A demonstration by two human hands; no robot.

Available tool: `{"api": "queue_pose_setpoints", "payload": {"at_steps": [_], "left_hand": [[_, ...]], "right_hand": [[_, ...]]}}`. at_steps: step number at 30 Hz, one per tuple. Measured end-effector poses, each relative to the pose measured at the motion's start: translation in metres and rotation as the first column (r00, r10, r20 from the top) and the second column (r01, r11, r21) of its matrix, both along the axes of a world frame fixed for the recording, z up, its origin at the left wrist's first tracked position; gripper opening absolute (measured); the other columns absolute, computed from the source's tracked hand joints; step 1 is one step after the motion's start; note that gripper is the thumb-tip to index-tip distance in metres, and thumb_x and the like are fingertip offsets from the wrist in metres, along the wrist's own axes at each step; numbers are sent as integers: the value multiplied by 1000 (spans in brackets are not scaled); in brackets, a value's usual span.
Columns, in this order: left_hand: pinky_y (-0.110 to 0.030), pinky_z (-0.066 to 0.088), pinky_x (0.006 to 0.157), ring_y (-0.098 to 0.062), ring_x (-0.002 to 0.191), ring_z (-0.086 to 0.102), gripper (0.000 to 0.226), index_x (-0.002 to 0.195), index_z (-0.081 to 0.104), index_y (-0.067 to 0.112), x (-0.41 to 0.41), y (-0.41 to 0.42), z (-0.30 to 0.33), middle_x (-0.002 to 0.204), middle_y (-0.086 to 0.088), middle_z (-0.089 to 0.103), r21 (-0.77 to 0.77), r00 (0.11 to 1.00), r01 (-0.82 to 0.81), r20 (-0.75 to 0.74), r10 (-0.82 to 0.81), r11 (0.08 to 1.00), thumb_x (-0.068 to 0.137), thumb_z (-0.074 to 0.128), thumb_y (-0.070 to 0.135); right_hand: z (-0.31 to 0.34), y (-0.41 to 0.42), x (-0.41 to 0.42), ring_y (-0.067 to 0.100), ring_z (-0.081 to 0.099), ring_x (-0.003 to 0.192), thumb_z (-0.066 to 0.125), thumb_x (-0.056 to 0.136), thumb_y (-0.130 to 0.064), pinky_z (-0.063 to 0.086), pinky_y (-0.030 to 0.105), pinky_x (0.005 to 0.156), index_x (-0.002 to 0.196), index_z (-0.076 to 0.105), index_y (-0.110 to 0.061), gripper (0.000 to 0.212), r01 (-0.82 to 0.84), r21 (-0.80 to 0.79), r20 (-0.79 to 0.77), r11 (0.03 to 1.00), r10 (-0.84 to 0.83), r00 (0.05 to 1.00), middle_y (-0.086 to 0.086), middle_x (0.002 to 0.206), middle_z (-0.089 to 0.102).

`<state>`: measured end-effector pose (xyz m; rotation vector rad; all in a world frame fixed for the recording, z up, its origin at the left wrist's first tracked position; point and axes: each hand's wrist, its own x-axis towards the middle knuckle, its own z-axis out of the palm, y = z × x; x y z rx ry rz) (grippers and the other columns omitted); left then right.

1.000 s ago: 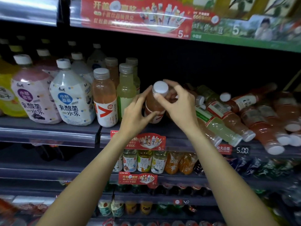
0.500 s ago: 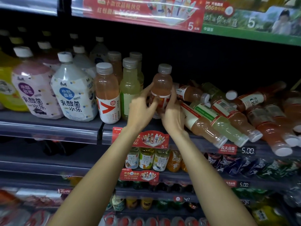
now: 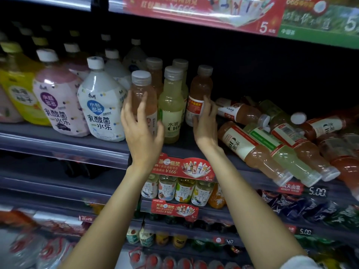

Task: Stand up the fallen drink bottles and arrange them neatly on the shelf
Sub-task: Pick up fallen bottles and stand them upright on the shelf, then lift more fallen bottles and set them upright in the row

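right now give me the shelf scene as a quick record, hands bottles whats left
left hand: open, in front of the upright orange bottle, not gripping
right hand: open, beside the stood bottle, fingers relaxed
stood bottle: upright, right of the green bottle
fallen bottles: a pile lying on their sides to the right, caps towards the shelf edge
shelf: large pouch-shaped bottles upright at left
left to do: stand up the pile
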<state>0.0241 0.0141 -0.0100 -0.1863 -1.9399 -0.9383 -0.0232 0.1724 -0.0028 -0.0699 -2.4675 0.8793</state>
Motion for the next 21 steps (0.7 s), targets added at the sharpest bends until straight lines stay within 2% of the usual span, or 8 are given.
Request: {"api": "queue_pose_setpoints", "payload": {"at_steps": [3, 5, 9, 13, 15, 17, 19, 21], "left_hand": [[-27, 19, 113, -11, 138, 14, 67, 144, 36, 11, 1, -4, -1, 153, -19, 23, 21, 998, 10, 59, -11, 1000, 83, 61, 8], [-30, 23, 113, -14, 139, 18, 65, 143, 38, 11, 3, -3, 2, 153, -18, 24, 31, 997, 27, 69, -29, 999, 82, 59, 7], [-28, 29, 111, -23, 141, 25, 57, 138, 46, 11, 7, -1, 9, 153, -15, 26, 64, 993, 77, 88, -82, 995, 82, 58, 8], [-16, 24, 110, -23, 140, 26, 51, 132, 49, 10, 15, -1, 8, 151, -14, 29, 84, 993, 69, 89, -76, 994, 82, 58, 7], [-21, 25, 109, -27, 135, 31, 47, 126, 53, 7, 23, 5, 6, 145, -17, 36, 78, 998, 21, 51, -25, 997, 80, 58, 7], [-31, 32, 106, -26, 126, 39, 41, 119, 57, 5, 31, 19, 6, 134, -16, 47, 60, 999, 48, -5, -48, 997, 78, 58, 7], [-29, 36, 101, -24, 116, 46, 36, 116, 59, 5, 38, 42, 6, 122, -13, 56, -42, 980, 186, -58, -188, 982, 80, 57, 5], [-28, 40, 95, -23, 109, 50, 35, 117, 58, 6, 41, 66, 5, 115, -10, 60, -196, 922, 383, 14, -388, 903, 82, 57, 5]], "right_hand": [[-3, -3, -2, 28, 31, 137, 53, 91, -3, 36, 41, 108, 148, 19, -13, 67, -98, 54, 52, 994, 95, 994, 11, 155, 11], [-3, 0, 4, 28, 27, 139, 52, 93, -8, 32, 38, 111, 148, 20, -12, 64, -148, 74, 81, 986, 142, 987, 11, 155, 14], [3, 23, 42, 29, 35, 133, 54, 94, -22, 29, 37, 108, 143, 35, -11, 53, -172, 172, -9, 970, 176, 984, 13, 144, 40], [11, 64, 92, 38, 48, 116, 60, 90, -22, 39, 44, 99, 122, 58, -7, 36, 33, 442, -117, 896, 21, 993, 19, 119, 60], [10, 84, 113, 39, 51, 103, 64, 86, -21, 42, 46, 88, 114, 61, -4, 33, 128, 496, -163, 859, -53, 985, 21, 107, 62], [10, 100, 127, 38, 49, 102, 68, 82, -23, 41, 45, 86, 115, 60, -6, 39, 167, 520, -149, 838, -104, 983, 19, 107, 60], [9, 114, 140, 37, 47, 107, 69, 81, -30, 38, 45, 89, 123, 55, -9, 49, 207, 554, -81, 806, -195, 977, 18, 114, 57], [8, 122, 149, 37, 47, 112, 65, 83, -42, 38, 46, 91, 131, 46, -13, 60, 219, 604, 21, 766, -290, 957, 19, 121, 54]]}}
